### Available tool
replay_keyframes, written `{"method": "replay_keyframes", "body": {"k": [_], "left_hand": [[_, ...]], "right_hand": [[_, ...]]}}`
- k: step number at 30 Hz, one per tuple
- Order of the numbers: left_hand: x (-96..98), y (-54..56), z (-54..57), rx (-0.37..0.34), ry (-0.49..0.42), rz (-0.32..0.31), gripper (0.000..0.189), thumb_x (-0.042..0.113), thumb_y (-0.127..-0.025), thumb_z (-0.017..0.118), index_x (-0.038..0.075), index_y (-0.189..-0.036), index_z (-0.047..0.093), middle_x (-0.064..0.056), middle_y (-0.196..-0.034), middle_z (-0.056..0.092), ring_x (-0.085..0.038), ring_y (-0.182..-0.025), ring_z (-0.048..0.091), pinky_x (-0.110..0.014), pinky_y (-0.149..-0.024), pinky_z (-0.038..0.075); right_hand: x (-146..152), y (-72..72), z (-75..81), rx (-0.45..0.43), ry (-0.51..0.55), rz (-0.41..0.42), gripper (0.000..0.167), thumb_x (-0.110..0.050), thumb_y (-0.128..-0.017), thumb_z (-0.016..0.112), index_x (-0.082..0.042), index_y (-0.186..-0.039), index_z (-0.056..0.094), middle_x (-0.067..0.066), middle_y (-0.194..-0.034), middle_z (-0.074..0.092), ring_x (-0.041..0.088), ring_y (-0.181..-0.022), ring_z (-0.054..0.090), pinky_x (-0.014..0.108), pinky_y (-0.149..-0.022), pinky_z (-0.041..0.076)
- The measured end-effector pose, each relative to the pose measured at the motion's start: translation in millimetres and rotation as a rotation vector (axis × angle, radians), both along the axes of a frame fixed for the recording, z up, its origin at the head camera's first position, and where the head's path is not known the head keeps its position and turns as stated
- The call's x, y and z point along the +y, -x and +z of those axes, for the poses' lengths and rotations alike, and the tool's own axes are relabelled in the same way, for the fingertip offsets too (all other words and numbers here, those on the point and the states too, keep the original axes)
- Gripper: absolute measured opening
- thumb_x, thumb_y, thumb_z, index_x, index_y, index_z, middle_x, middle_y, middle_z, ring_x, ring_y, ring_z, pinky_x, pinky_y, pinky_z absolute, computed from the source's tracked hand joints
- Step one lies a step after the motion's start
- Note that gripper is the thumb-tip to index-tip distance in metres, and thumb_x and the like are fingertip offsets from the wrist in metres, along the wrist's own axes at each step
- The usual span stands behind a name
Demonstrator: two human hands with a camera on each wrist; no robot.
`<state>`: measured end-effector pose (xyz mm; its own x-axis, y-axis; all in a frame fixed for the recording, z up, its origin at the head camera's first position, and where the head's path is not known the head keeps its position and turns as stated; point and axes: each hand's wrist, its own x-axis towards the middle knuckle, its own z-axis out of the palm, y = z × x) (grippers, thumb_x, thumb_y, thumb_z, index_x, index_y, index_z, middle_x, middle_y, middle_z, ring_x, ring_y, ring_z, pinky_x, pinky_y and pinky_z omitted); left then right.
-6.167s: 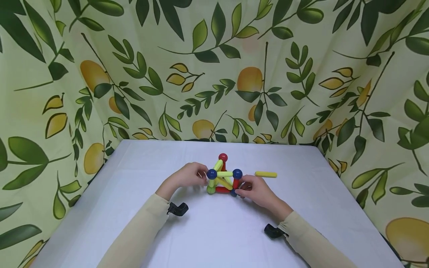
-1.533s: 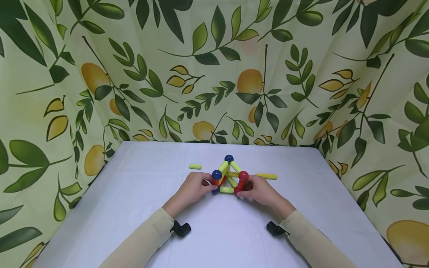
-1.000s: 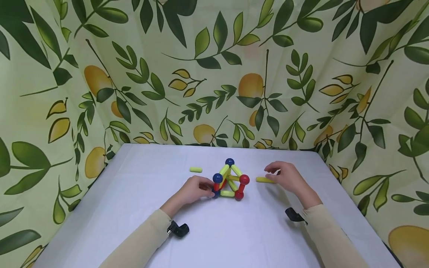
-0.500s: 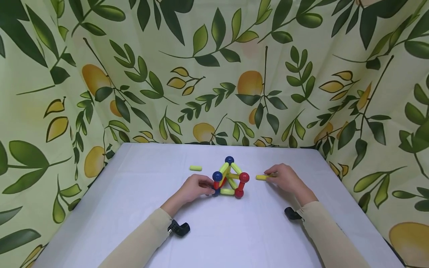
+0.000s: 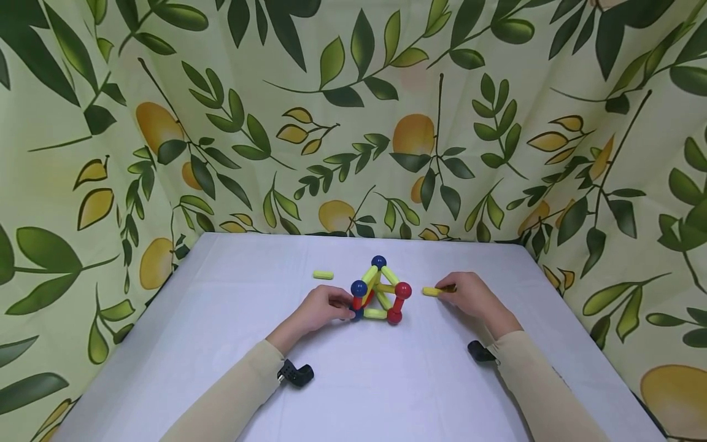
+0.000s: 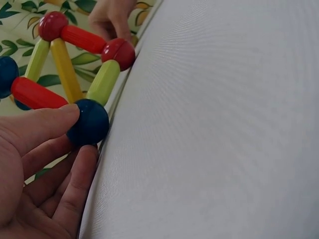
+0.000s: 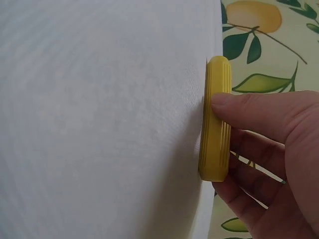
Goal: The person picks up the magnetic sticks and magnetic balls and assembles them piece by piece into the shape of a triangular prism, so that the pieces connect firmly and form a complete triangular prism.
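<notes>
A frame of magnetic balls and sticks [image 5: 375, 314] stands mid-table, with red and blue balls joined by red, yellow-green and yellow sticks. My left hand [image 5: 319, 311] is at its near left corner. In the left wrist view, the thumb and fingers hold the lower blue ball [image 6: 90, 122] there. To the right of the frame, my right hand [image 5: 468, 296] pinches a long yellow stick [image 7: 215, 144] between thumb and fingers. The right wrist view shows this ridged stick close over the white cloth. In the head view, the fingers hide its right end.
A short yellow-green stick [image 5: 323, 274] lies on the white-covered table [image 5: 364, 393], behind and left of the frame. A curtain [image 5: 353, 178] printed with leaves and fruit hangs around the table's back and sides.
The frame has turned, so a blue ball is now at its back instead of a red one. My right hand has left the frame, moved right and taken hold of the yellow stick.
</notes>
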<state>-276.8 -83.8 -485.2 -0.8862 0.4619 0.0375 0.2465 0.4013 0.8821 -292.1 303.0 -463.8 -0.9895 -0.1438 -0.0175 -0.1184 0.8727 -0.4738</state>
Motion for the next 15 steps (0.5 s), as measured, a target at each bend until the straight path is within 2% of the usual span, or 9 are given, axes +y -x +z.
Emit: {"method": "replay_keyframes", "body": {"k": [7, 15], "left_hand": [[0.6, -1.5, -0.4, -0.006, 0.002, 0.012, 0.024, 0.010, -0.092, 0.087, 0.007, -0.115, 0.082, 0.000, -0.106, 0.078, -0.015, -0.093, 0.070, -0.034, -0.086, 0.058], [1.2, -1.7, 1.7, -0.005, 0.001, 0.009, 0.024, 0.011, -0.093, 0.087, 0.007, -0.116, 0.081, 0.000, -0.106, 0.078, -0.015, -0.093, 0.070, -0.033, -0.085, 0.058]], "right_hand": [[-2, -1.9, 2.3, 0.022, 0.009, 0.018, 0.024, -0.012, -0.096, 0.084, -0.006, -0.119, 0.082, 0.006, -0.107, 0.074, 0.026, -0.095, 0.063, 0.047, -0.090, 0.058], [-3, -9.3, 21.5, 0.113, 0.158, 0.029, 0.027, -0.015, -0.099, 0.081, -0.006, -0.124, 0.080, 0.008, -0.113, 0.076, 0.027, -0.099, 0.065, 0.045, -0.088, 0.058]]}}
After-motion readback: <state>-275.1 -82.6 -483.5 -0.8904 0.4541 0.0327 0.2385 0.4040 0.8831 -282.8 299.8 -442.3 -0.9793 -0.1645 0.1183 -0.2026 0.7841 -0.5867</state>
